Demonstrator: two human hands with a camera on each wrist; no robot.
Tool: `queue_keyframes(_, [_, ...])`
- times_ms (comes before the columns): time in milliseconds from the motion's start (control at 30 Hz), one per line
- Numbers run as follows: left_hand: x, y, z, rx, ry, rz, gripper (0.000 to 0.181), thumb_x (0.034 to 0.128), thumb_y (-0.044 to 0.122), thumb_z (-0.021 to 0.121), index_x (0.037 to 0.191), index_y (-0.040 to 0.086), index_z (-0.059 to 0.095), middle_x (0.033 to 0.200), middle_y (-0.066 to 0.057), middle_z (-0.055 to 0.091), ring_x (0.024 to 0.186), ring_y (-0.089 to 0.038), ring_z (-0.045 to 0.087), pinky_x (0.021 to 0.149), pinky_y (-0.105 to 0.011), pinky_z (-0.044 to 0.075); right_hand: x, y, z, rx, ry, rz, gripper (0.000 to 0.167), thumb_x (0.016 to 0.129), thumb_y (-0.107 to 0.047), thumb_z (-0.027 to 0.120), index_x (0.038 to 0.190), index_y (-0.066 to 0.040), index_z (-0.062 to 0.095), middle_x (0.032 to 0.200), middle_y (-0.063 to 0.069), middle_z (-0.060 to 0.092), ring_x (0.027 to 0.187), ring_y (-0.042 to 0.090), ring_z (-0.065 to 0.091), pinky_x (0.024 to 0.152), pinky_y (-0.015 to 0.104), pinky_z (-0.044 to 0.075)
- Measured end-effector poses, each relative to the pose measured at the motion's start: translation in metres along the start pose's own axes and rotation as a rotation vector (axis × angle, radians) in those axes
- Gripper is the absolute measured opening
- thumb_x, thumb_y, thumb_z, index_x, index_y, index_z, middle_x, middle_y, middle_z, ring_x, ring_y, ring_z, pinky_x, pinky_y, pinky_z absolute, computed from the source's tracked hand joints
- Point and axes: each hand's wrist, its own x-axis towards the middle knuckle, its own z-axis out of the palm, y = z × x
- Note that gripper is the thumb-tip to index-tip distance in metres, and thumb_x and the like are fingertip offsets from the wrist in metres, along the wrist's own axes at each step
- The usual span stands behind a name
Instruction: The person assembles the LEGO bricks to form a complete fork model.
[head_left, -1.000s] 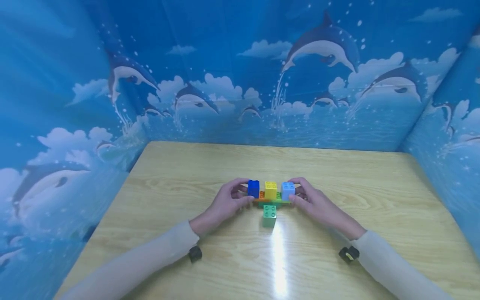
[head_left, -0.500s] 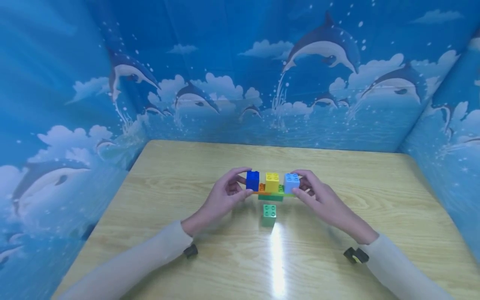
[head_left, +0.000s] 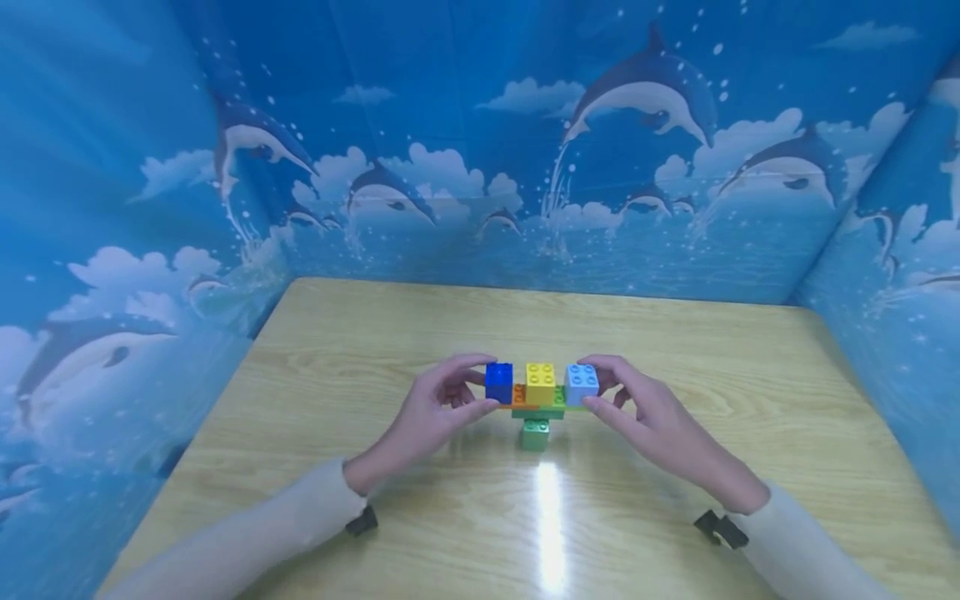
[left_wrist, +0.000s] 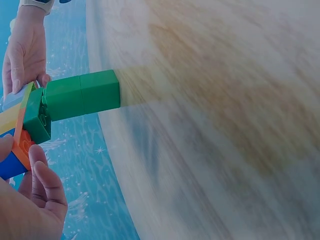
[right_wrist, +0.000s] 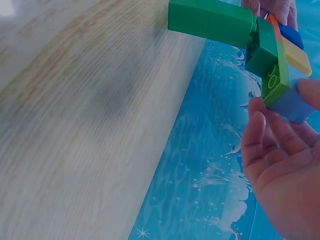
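My left hand (head_left: 438, 407) pinches the dark blue building brick (head_left: 498, 387) at one end of a joined row. At the other end, my right hand (head_left: 654, 421) pinches the light blue building brick (head_left: 582, 387). Between them stands a yellow brick (head_left: 540, 387). An orange plate (left_wrist: 22, 142) and a lime green plate (right_wrist: 278, 82) run beneath the row, with a dark green brick (right_wrist: 265, 47) under their middle. That brick is at the top of an upright green brick stack (left_wrist: 82, 95) on the table. Studs show at the joint; whether it is seated, I cannot tell.
The wood-grain table (head_left: 360, 333) reaches back to a blue dolphin-print curtain (head_left: 450, 208), which also covers both sides. A black strap piece (head_left: 363, 522) sits at the left wrist and another (head_left: 722, 530) at the right.
Both hands have lifted the joined bricks off from behind the green stack, then brought them nearer and down over it. The dark green brick now overlaps the stack's top.
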Motion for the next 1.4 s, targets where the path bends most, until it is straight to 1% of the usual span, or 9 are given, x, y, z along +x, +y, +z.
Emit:
queue_keyframes(333, [-0.003, -0.001, 0.003, -0.005, 0.003, -0.019, 0.057, 0.0929, 0.013, 0.086, 0.145, 0.022, 0.067, 0.124, -0.005, 0.078, 0.089, -0.019, 0.070, 0.076, -0.024, 0.059, -0.005, 0.001, 0.001, -0.012, 0.015, -0.028, 0.042, 0.110, -0.021, 0.066, 0.150, -0.015, 0.055, 0.120, -0.002, 0.073, 0.100, 0.009, 0.067, 0.080, 0.027, 0.062])
queue_keyframes(533, [-0.003, 0.000, 0.003, -0.003, -0.003, -0.018, 0.056, 0.0933, 0.012, 0.086, 0.145, 0.021, 0.067, 0.123, -0.006, 0.079, 0.091, -0.020, 0.070, 0.076, -0.024, 0.059, -0.007, 0.000, 0.003, -0.017, 0.023, -0.016, 0.045, 0.110, -0.022, 0.067, 0.153, -0.015, 0.056, 0.115, -0.003, 0.073, 0.097, 0.007, 0.067, 0.079, 0.026, 0.062])
queue_keyframes(767, [-0.004, 0.002, 0.000, 0.012, -0.011, -0.057, 0.053, 0.0934, 0.014, 0.086, 0.143, 0.020, 0.069, 0.121, -0.002, 0.078, 0.097, -0.020, 0.070, 0.080, -0.025, 0.058, -0.012, -0.002, 0.003, 0.018, 0.024, 0.000, 0.047, 0.108, -0.021, 0.071, 0.153, -0.018, 0.060, 0.117, -0.004, 0.074, 0.093, 0.006, 0.067, 0.078, 0.027, 0.062])
queue_keyframes(833, [-0.005, 0.001, 0.000, 0.023, -0.012, -0.053, 0.053, 0.0932, 0.014, 0.087, 0.143, 0.018, 0.069, 0.120, -0.001, 0.079, 0.097, -0.020, 0.069, 0.080, -0.024, 0.057, -0.013, -0.001, 0.003, 0.030, 0.029, -0.011, 0.048, 0.106, -0.019, 0.072, 0.153, -0.018, 0.061, 0.118, -0.003, 0.074, 0.091, 0.006, 0.068, 0.077, 0.027, 0.062])
queue_keyframes(967, [-0.006, -0.001, 0.000, 0.034, -0.014, -0.017, 0.053, 0.0926, 0.013, 0.087, 0.142, 0.014, 0.069, 0.119, -0.002, 0.079, 0.097, -0.019, 0.069, 0.078, -0.024, 0.057, -0.016, 0.000, 0.004, 0.039, 0.043, -0.051, 0.050, 0.104, -0.014, 0.074, 0.153, -0.016, 0.061, 0.119, -0.002, 0.076, 0.086, 0.005, 0.068, 0.073, 0.026, 0.062])
queue_keyframes(1133, [-0.008, -0.003, 0.001, 0.071, -0.015, 0.022, 0.051, 0.0895, 0.010, 0.089, 0.137, 0.017, 0.072, 0.121, -0.001, 0.077, 0.096, -0.019, 0.069, 0.076, -0.028, 0.060, -0.020, 0.001, 0.007, 0.031, 0.063, -0.101, 0.054, 0.102, -0.009, 0.076, 0.154, -0.012, 0.061, 0.124, 0.002, 0.078, 0.082, 0.002, 0.068, 0.070, 0.026, 0.063])
queue_keyframes(1233, [-0.010, -0.003, 0.001, 0.092, -0.013, 0.037, 0.050, 0.0883, 0.008, 0.089, 0.135, 0.017, 0.073, 0.121, 0.001, 0.077, 0.095, -0.020, 0.070, 0.075, -0.029, 0.060, -0.021, 0.001, 0.009, 0.024, 0.068, -0.122, 0.056, 0.101, -0.007, 0.076, 0.154, -0.012, 0.061, 0.129, 0.005, 0.077, 0.081, 0.001, 0.068, 0.070, 0.026, 0.063])
queue_keyframes(1400, [-0.011, -0.007, 0.001, 0.093, -0.014, 0.062, 0.050, 0.0885, 0.006, 0.089, 0.135, 0.016, 0.073, 0.122, -0.001, 0.077, 0.095, -0.023, 0.071, 0.074, -0.029, 0.060, -0.022, 0.001, 0.011, -0.020, 0.073, -0.140, 0.058, 0.101, -0.006, 0.076, 0.156, -0.013, 0.059, 0.124, 0.000, 0.076, 0.083, -0.001, 0.066, 0.071, 0.025, 0.063])
